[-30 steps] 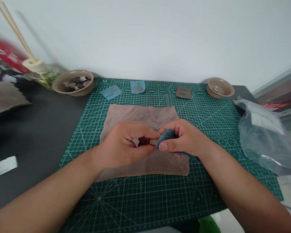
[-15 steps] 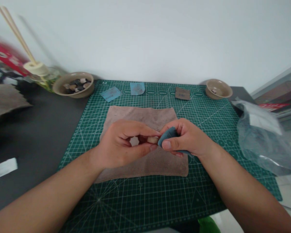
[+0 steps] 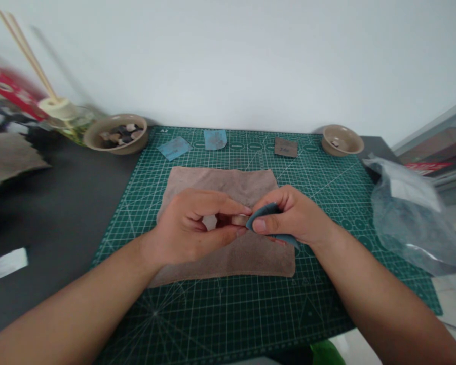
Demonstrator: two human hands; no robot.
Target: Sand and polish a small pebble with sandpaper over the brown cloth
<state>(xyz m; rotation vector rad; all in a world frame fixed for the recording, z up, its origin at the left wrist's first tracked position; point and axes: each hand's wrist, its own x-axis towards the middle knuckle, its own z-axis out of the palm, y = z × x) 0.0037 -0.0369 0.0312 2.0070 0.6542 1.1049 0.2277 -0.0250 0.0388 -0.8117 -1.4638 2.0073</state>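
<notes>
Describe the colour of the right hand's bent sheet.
The bent sheet is greyish blue, in the head view.

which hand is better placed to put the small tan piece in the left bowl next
Left, most likely: the left hand pinches the small tan piece and is nearer the left bowl, while the right hand holds a bent blue sheet.
</notes>
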